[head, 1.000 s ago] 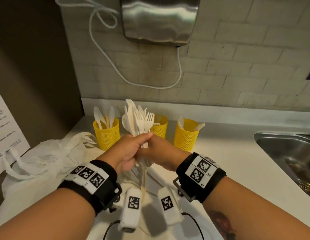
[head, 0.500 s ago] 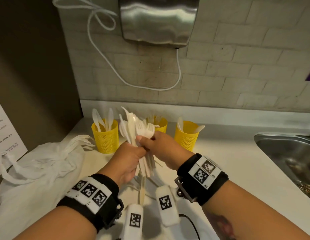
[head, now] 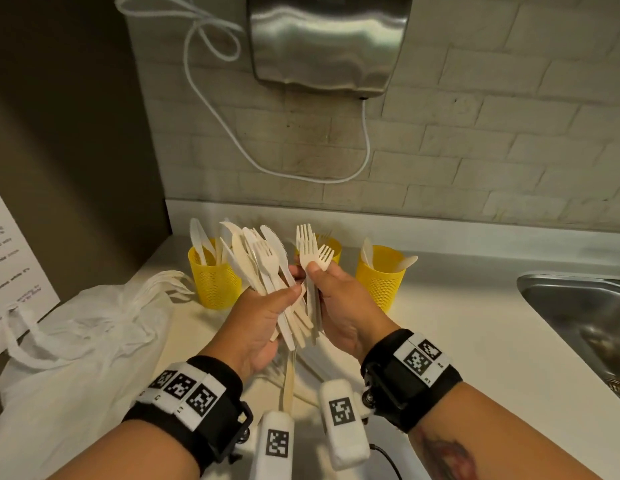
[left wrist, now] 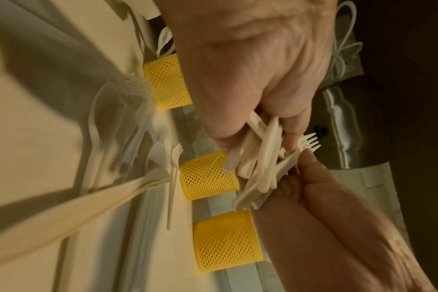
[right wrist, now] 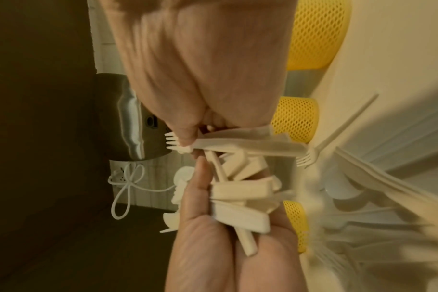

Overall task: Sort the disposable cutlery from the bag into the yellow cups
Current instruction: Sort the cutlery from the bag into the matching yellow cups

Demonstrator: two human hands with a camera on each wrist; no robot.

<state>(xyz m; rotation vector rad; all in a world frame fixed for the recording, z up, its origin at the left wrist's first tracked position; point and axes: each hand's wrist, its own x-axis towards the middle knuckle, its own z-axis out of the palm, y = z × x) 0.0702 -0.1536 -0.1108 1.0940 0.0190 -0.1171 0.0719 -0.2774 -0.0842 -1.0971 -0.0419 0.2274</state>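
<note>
My left hand (head: 263, 313) grips a fanned bunch of white plastic knives and forks (head: 267, 268) upright over the counter. Just to its right, my right hand (head: 339, 306) pinches a few forks (head: 310, 251) by their necks, a small gap from the bunch. Behind the hands stand three yellow mesh cups: the left cup (head: 215, 282) holds knives, the middle cup (head: 332, 245) is mostly hidden, the right cup (head: 379, 282) holds spoons. The white bag (head: 79, 334) lies crumpled at the left. In the left wrist view the bunch (left wrist: 260, 164) crosses my palm. In the right wrist view my thumb presses the forks (right wrist: 183, 146).
More loose cutlery (head: 289, 375) lies on the counter under my hands, and a fork (left wrist: 173, 181) lies near the middle cup. A steel sink (head: 578, 320) is sunk into the counter at the right. A hand dryer (head: 322, 39) hangs on the tiled wall above.
My right hand has drawn a few forks out of the bunch and moved them to the right. The left hand keeps the remaining cutlery, now fanned and tilted left.
</note>
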